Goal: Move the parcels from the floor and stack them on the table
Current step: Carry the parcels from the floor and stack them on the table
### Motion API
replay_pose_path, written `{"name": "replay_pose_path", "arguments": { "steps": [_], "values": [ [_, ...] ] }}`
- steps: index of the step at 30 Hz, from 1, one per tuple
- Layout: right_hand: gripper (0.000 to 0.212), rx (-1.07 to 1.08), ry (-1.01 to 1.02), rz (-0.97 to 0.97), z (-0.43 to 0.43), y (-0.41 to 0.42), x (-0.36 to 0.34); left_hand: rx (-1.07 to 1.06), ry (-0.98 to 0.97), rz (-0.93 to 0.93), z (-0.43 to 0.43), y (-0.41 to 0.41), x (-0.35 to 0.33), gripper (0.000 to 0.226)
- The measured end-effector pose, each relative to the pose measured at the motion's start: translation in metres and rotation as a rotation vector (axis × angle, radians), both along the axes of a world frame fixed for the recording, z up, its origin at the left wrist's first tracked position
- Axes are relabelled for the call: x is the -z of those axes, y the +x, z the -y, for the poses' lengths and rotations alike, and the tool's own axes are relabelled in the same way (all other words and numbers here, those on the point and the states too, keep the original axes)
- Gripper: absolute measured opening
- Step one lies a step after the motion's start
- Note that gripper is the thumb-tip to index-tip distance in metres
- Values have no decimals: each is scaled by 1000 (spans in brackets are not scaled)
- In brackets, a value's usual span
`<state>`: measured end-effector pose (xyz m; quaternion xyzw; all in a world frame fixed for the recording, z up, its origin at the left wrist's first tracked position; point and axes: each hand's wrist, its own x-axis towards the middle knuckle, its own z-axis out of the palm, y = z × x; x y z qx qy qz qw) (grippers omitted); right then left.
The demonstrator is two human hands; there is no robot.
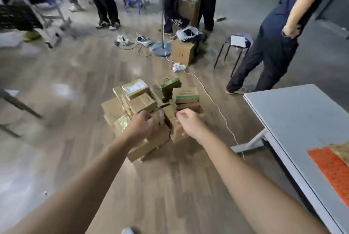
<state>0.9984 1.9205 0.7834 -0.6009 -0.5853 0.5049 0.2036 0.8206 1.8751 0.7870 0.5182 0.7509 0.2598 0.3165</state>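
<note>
The left grip [144, 127] was curled down onto the near top of the parcels [140, 99]. Its fingers were lost in blur, so I could not tell whether it had closed on a box or only touched the cardboard. The right grip [191, 123] hung just beside it over the heap's right side, fingers loosely curled with nothing visible in them.

The parcels sat in a loose heap on the floor [75, 86], flat boxes leaning at odd angles, some taped, some green-edged. The bench [294, 116] stood to the right, well apart from the heap, with an orange mat [332, 169] at its near end (and something brownish beside it, too cut off to name).

The step looked to be a pick-up from the heap. To do it well, I judged, one would take from the top and not tug a box out from below, since the leaning ones seemed likely to slide. Both grips on opposite edges of a flat box, or of a small level stack, should carry steadier than one grip alone. A white cable [217, 106] ran along the floor between heap and bench, so the feet would need watching on the turn.
</note>
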Motion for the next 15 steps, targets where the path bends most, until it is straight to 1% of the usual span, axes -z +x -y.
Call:
{"name": "replay_pose_path", "arguments": {
  "steps": [2, 4, 7, 12, 15],
  "values": [
    [15, -26, -11, 3, 3, -50, 6, -19, 7, 14, 8, -51, 5, 26],
    [15, -25, -10, 13, 4, -92, 10, -38, 13, 6, 13, -94, 8, 20],
    [15, 4, -34, 27, 3, -138, 12, -52, -23, 16, 18, -145, 15, 16],
    [16, -4, -41, 55, -14, -188, 19, -45, -81, 58, 8, -205, 29, 24],
    [16, -28, -46, 82, -36, -214, 27, -29, -95, 62, -11, -227, 37, 24]
  ]
}}
